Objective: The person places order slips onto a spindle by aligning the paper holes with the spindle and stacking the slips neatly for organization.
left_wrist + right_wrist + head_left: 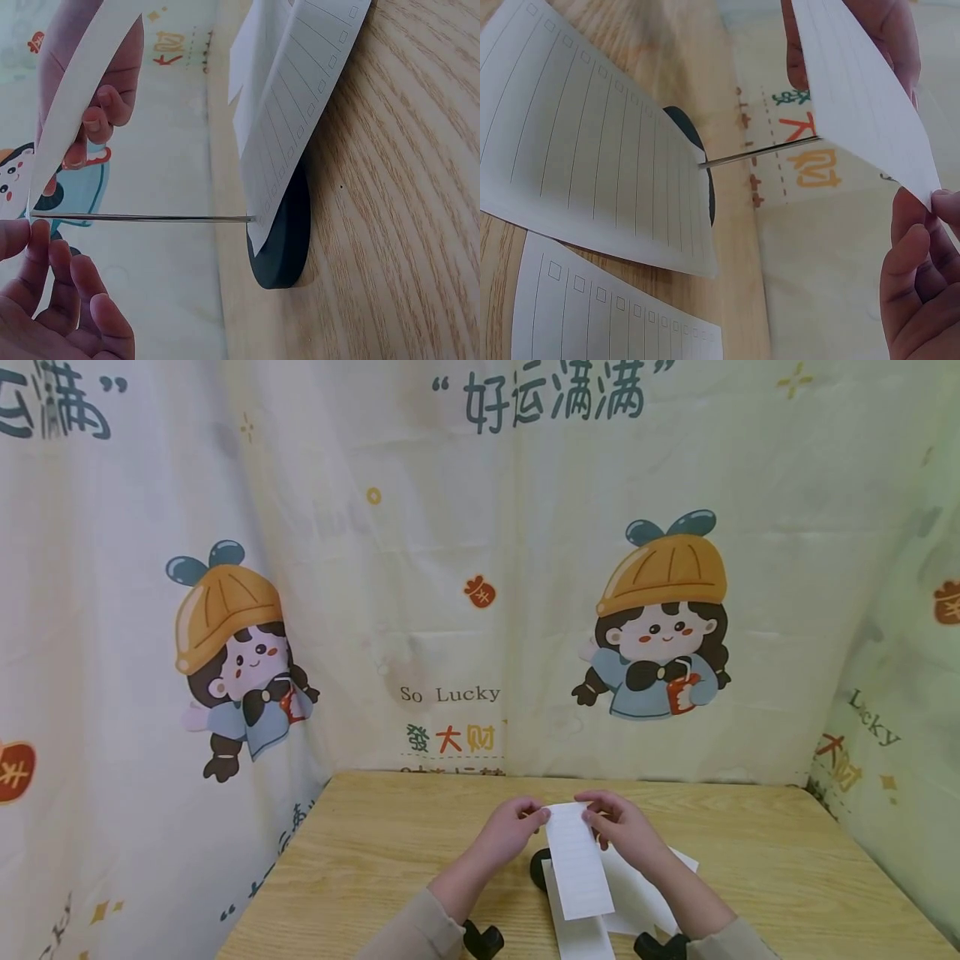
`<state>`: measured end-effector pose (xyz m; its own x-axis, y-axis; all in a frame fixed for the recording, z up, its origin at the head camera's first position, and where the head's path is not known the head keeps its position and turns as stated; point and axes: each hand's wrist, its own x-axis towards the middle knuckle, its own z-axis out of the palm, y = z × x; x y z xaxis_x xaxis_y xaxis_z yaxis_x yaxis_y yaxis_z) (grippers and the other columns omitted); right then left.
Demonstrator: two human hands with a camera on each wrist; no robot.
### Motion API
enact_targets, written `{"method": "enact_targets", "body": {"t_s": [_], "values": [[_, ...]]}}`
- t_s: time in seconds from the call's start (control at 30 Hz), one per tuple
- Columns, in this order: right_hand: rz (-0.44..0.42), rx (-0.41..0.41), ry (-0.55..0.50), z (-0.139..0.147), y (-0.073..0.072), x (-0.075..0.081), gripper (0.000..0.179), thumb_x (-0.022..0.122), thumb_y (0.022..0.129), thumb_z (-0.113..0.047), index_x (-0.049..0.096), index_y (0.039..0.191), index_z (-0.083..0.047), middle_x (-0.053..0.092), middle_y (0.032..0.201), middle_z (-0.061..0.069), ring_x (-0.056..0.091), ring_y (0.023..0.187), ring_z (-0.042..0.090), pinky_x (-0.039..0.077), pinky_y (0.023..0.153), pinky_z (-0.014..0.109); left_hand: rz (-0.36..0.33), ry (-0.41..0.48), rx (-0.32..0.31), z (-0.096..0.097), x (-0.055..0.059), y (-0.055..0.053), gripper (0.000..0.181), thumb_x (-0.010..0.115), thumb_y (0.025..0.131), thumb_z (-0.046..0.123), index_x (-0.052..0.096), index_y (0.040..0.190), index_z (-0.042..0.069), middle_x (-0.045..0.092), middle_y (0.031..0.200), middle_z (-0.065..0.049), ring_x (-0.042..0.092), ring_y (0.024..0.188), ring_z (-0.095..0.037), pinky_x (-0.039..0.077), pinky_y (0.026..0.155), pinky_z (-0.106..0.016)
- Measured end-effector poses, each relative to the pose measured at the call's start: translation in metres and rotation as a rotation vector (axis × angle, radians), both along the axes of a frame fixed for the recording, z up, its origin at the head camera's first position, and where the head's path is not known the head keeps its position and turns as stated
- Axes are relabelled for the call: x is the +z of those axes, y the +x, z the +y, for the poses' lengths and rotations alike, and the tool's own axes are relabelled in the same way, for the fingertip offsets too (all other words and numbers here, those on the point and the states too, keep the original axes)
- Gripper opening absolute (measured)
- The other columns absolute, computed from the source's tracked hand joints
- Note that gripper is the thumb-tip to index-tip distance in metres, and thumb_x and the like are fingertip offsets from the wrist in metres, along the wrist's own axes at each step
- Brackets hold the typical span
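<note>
A white ruled paper slip [577, 864] hangs between both hands. My left hand [513, 831] pinches its upper left corner, while my right hand [622, 831] grips the upper right corner. Under the slip stands a paper spike: a thin metal rod [150, 218] rising from a round black base [289, 259]. The rod's upper end reaches the slip in both wrist views; the slip hides it in the head view. Another ruled sheet with small checkboxes [607, 135] is pierced by the rod low down, at the base.
More white paper [637, 893] lies right of the spike on the wooden table [405, 827]. A printed curtain [420, 568] hangs behind the table. Black wrist straps [483, 939] show at both cuffs.
</note>
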<state>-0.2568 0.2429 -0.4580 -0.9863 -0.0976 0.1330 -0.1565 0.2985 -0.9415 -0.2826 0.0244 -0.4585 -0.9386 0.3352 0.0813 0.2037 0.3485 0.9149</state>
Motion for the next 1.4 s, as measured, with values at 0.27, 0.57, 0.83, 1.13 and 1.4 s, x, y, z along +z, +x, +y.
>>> {"method": "enact_targets", "body": {"t_s": [0.27, 0.57, 0.83, 1.13, 1.4], "values": [[-0.003, -0.012, 0.015, -0.001, -0.001, 0.003, 0.032, 0.060, 0.099, -0.007, 0.059, 0.130, -0.002, 0.060, 0.094, 0.010, 0.055, 0.068, 0.024, 0.048, 0.057, 0.031, 0.003, -0.019, 0.008, -0.001, 0.001, 0.000, 0.021, 0.063, 0.097, 0.041, 0.068, 0.095, 0.021, 0.063, 0.091, 0.002, 0.056, 0.085, -0.015, 0.045, 0.071, -0.035], [-0.014, -0.011, 0.022, 0.000, 0.000, -0.003, 0.031, 0.062, 0.098, -0.012, 0.061, 0.127, -0.005, 0.061, 0.092, 0.009, 0.058, 0.069, 0.023, 0.050, 0.057, 0.032, 0.016, -0.028, 0.008, -0.002, -0.001, 0.002, 0.021, 0.062, 0.097, 0.043, 0.067, 0.094, 0.022, 0.063, 0.093, 0.005, 0.057, 0.086, -0.015, 0.046, 0.072, -0.037], [-0.010, 0.002, 0.035, 0.000, 0.002, -0.002, 0.033, 0.063, 0.097, -0.013, 0.060, 0.128, -0.003, 0.061, 0.091, 0.009, 0.058, 0.070, 0.023, 0.050, 0.057, 0.032, 0.021, -0.024, 0.007, -0.002, -0.001, 0.002, 0.020, 0.062, 0.097, 0.041, 0.067, 0.094, 0.022, 0.063, 0.094, 0.006, 0.057, 0.086, -0.014, 0.047, 0.074, -0.038], [-0.016, 0.038, 0.034, 0.001, -0.001, -0.008, 0.031, 0.064, 0.097, -0.015, 0.061, 0.125, -0.004, 0.061, 0.089, 0.009, 0.059, 0.071, 0.025, 0.050, 0.057, 0.031, 0.025, -0.031, -0.001, -0.002, -0.006, 0.000, 0.020, 0.062, 0.097, 0.041, 0.068, 0.093, 0.022, 0.063, 0.094, 0.005, 0.057, 0.085, -0.014, 0.047, 0.072, -0.037], [-0.041, 0.072, 0.053, 0.004, 0.000, -0.014, 0.031, 0.063, 0.097, -0.014, 0.060, 0.126, -0.002, 0.062, 0.088, 0.009, 0.060, 0.070, 0.024, 0.051, 0.057, 0.031, 0.022, -0.043, -0.029, -0.005, -0.016, 0.000, 0.020, 0.063, 0.097, 0.039, 0.069, 0.093, 0.021, 0.064, 0.092, 0.006, 0.054, 0.082, -0.014, 0.044, 0.067, -0.034]]}}
